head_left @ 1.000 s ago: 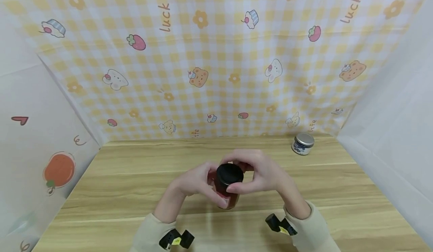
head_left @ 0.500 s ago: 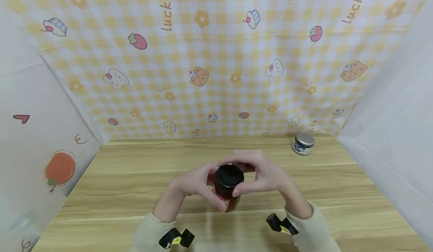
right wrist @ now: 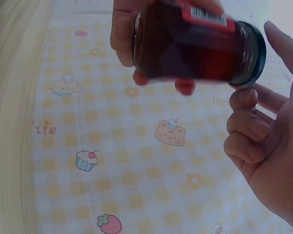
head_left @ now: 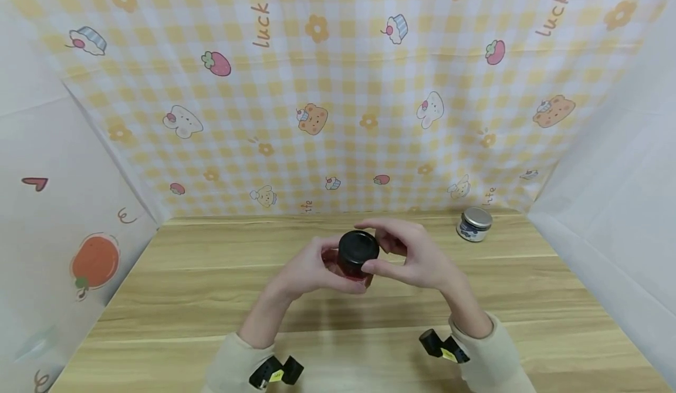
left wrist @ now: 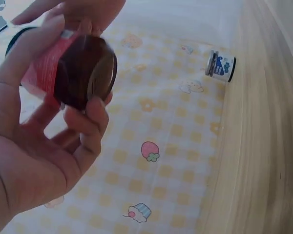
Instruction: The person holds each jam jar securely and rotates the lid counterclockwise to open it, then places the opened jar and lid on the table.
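A jar of dark red contents (right wrist: 195, 48) with a black lid (head_left: 358, 248) is held up off the table, tilted. My left hand (head_left: 308, 270) grips its body, thumb in front and fingers wrapped behind and under its base, as the left wrist view shows on the glass (left wrist: 83, 73). Around the lid is my right hand (head_left: 417, 258), thumb tip at the near edge and index finger stretched past the far side. In the right wrist view this hand (right wrist: 273, 131) has its thumb slightly off the lid, with the other fingers bent close to the rim.
A small jar with a silver lid and a blue-and-white label (head_left: 474, 224) stands at the table's back right. The wooden table (head_left: 211, 299) meets a yellow checked cloth (head_left: 338, 88) behind, and pale sheets hang at both sides.
Both hands and the jar have risen and moved away from the near edge. The right index finger has straightened and come away from the lid's far edge.
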The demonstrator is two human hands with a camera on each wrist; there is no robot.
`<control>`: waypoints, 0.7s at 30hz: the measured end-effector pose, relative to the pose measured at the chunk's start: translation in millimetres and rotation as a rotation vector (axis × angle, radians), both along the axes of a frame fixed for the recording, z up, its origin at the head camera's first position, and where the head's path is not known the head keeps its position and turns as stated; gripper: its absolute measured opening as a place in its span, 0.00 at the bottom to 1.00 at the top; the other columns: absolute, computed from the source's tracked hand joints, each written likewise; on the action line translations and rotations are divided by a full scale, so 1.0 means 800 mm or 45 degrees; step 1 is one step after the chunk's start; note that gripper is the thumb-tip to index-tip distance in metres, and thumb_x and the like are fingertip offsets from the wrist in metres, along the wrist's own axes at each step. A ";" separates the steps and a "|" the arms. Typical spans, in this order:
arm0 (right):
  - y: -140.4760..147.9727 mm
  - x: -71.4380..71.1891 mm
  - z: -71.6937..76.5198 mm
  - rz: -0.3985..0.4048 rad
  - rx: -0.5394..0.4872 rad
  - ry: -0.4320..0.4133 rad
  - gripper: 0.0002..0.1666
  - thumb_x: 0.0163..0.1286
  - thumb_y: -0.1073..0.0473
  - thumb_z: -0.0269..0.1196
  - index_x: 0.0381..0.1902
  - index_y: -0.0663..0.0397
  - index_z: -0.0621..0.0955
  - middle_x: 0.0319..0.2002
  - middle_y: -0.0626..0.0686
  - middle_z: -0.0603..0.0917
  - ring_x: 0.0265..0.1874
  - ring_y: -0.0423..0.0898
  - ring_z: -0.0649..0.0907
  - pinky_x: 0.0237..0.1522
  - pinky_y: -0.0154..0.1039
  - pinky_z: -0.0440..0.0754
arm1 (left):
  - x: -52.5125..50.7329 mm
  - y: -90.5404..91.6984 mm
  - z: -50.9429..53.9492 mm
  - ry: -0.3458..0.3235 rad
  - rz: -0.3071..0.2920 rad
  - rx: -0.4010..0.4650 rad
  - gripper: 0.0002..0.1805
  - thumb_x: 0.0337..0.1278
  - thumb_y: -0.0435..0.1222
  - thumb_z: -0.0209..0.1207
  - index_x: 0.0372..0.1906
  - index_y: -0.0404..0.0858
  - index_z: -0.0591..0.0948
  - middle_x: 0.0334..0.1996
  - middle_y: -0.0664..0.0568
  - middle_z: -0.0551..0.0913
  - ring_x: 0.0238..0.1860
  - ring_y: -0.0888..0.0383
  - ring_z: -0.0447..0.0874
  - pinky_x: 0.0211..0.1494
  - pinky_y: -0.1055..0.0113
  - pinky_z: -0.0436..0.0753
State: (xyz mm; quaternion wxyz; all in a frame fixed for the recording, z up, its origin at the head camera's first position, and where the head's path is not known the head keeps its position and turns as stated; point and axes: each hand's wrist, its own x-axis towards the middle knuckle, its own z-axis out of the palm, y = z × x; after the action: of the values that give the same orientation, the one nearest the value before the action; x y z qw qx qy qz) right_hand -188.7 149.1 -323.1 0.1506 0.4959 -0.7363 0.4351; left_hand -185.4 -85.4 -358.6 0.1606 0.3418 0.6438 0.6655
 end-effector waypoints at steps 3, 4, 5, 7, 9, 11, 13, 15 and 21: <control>-0.001 0.001 0.000 -0.095 0.006 0.040 0.31 0.68 0.44 0.68 0.60 0.58 0.80 0.26 0.43 0.71 0.21 0.42 0.68 0.22 0.33 0.67 | 0.003 0.006 0.001 0.074 0.195 -0.095 0.21 0.45 0.30 0.77 0.48 0.42 0.86 0.34 0.49 0.87 0.28 0.56 0.82 0.35 0.65 0.83; -0.002 0.001 0.000 -0.136 0.012 0.060 0.31 0.68 0.43 0.68 0.60 0.57 0.80 0.26 0.43 0.71 0.21 0.42 0.69 0.23 0.33 0.67 | 0.004 0.009 0.002 0.110 0.267 -0.136 0.21 0.44 0.32 0.78 0.47 0.46 0.86 0.33 0.51 0.86 0.26 0.57 0.79 0.33 0.66 0.81; -0.002 0.001 0.000 -0.179 0.018 0.077 0.31 0.68 0.41 0.67 0.59 0.56 0.80 0.26 0.42 0.71 0.22 0.42 0.69 0.23 0.32 0.67 | 0.005 0.011 0.002 0.150 0.341 -0.178 0.20 0.43 0.35 0.79 0.45 0.48 0.87 0.32 0.53 0.85 0.24 0.57 0.77 0.31 0.67 0.79; -0.003 0.002 -0.001 -0.256 0.027 0.102 0.31 0.68 0.40 0.67 0.59 0.54 0.81 0.26 0.42 0.71 0.22 0.41 0.70 0.25 0.32 0.67 | 0.007 0.016 0.002 0.230 0.466 -0.239 0.21 0.41 0.39 0.81 0.44 0.52 0.87 0.33 0.56 0.84 0.23 0.58 0.74 0.29 0.67 0.77; -0.004 0.001 -0.001 -0.311 0.031 0.116 0.31 0.67 0.39 0.67 0.58 0.54 0.81 0.26 0.41 0.72 0.23 0.41 0.71 0.25 0.32 0.68 | 0.009 0.020 0.001 0.306 0.564 -0.274 0.21 0.39 0.41 0.81 0.43 0.53 0.88 0.33 0.58 0.83 0.23 0.57 0.74 0.28 0.67 0.77; -0.004 0.002 -0.001 -0.354 0.033 0.115 0.31 0.66 0.39 0.69 0.57 0.53 0.81 0.26 0.42 0.73 0.24 0.40 0.71 0.26 0.32 0.69 | 0.011 0.025 0.000 0.370 0.649 -0.292 0.21 0.38 0.41 0.82 0.43 0.52 0.88 0.33 0.58 0.81 0.24 0.57 0.75 0.29 0.67 0.78; -0.005 0.003 -0.001 -0.394 0.045 0.103 0.31 0.64 0.41 0.72 0.56 0.54 0.82 0.26 0.42 0.73 0.24 0.40 0.72 0.26 0.33 0.70 | 0.013 0.029 -0.001 0.420 0.724 -0.313 0.23 0.36 0.40 0.82 0.44 0.50 0.88 0.33 0.58 0.80 0.26 0.57 0.75 0.29 0.67 0.78; -0.007 0.005 0.000 -0.439 0.067 0.075 0.30 0.61 0.43 0.74 0.55 0.54 0.82 0.27 0.41 0.75 0.25 0.39 0.73 0.27 0.33 0.71 | 0.014 0.032 -0.003 0.447 0.790 -0.336 0.25 0.35 0.40 0.82 0.45 0.49 0.88 0.33 0.58 0.79 0.26 0.58 0.76 0.29 0.67 0.79; -0.011 0.007 -0.001 -0.583 0.147 -0.007 0.27 0.58 0.46 0.76 0.51 0.51 0.81 0.25 0.42 0.75 0.24 0.37 0.73 0.25 0.34 0.71 | 0.018 0.040 -0.004 0.494 0.944 -0.464 0.28 0.35 0.43 0.82 0.50 0.46 0.88 0.36 0.57 0.80 0.32 0.60 0.77 0.33 0.66 0.80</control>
State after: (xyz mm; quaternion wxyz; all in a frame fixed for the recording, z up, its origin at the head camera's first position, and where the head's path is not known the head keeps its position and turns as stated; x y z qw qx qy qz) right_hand -183.0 140.4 -323.9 0.2148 0.3224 -0.8536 0.3481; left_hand -171.0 -53.2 -361.8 -0.1546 0.1729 0.8475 0.4775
